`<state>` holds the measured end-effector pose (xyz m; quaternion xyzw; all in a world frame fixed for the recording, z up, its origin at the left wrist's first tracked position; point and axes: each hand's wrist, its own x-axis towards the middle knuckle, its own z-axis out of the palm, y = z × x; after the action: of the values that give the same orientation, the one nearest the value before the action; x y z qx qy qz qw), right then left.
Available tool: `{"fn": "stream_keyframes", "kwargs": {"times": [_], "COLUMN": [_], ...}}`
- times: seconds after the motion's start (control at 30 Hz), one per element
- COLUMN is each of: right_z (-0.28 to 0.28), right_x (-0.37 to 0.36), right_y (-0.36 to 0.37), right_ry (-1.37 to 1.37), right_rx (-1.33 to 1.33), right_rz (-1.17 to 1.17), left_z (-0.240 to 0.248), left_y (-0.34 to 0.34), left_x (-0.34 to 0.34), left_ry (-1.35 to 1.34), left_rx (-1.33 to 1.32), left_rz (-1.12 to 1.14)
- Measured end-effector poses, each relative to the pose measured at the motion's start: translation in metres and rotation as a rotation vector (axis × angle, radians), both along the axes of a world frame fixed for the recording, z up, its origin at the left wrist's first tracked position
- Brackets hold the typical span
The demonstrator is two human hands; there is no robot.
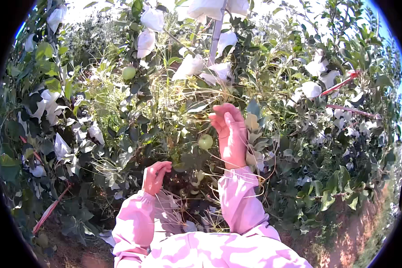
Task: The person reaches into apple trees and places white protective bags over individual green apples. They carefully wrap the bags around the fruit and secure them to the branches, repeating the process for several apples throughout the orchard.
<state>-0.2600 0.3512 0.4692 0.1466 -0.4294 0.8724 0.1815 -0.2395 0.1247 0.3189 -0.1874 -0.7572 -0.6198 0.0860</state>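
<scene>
A smooth, round, pale green apple (205,141) hangs among the leaves just to the left of the bare right hand (232,137), level with its palm and apart from it as seen here. That hand is raised, its fingers loosely curled and the thumb standing up beside them, with a gap between thumb and fingers rather than a pinch. The bare left hand (156,177) is lower and to the left of the apple, well apart from it; its fingers are bent and held close together, pointing right, and I cannot tell whether they pinch anything. Between the two hands lies a shaded gap crossed by leaves and thin stems. Close along the right hand's outer side stands a dull, yellowish-tan broad leaf (252,121), which narrows the room there, and thin, straw-coloured dry stems (214,92) arch above the fingertips. Dark green foliage (120,156) crowds the left hand's outer side. Both forearms wear loose light pink fabric sleeves (242,196), gathered at the wrists and dappled with shade. Higher up hang crumpled, thin white bags (190,67) beside a slanting, pale grey, straight post (216,33). A second round green apple (128,73) hangs at upper left, and a twisted, narrow red strip (340,85) stretches among the leaves at right.
</scene>
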Motion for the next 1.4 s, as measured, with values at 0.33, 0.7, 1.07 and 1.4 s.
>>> {"fn": "stream_keyframes", "kwargs": {"times": [0.33,0.7,1.07,1.4], "right_z": [0.135,0.059,0.028,0.018], "right_x": [-0.020,-0.228,-0.254,-0.253], "right_y": [0.030,0.139,0.139,0.137], "right_ry": [0.370,0.403,0.066,0.069], "right_rx": [0.716,1.428,1.055,1.014], "right_rz": [-0.260,-0.928,-0.622,-0.681], "left_z": [0.186,0.175,0.178,0.162], "left_y": [0.099,0.218,0.220,0.222], "left_x": [-0.194,-0.296,-0.296,-0.310], "left_ry": [0.419,0.554,0.607,0.363], "left_rx": [0.075,-0.027,0.090,0.347], "left_rz": [-0.062,-0.063,-0.026,-0.168]}}
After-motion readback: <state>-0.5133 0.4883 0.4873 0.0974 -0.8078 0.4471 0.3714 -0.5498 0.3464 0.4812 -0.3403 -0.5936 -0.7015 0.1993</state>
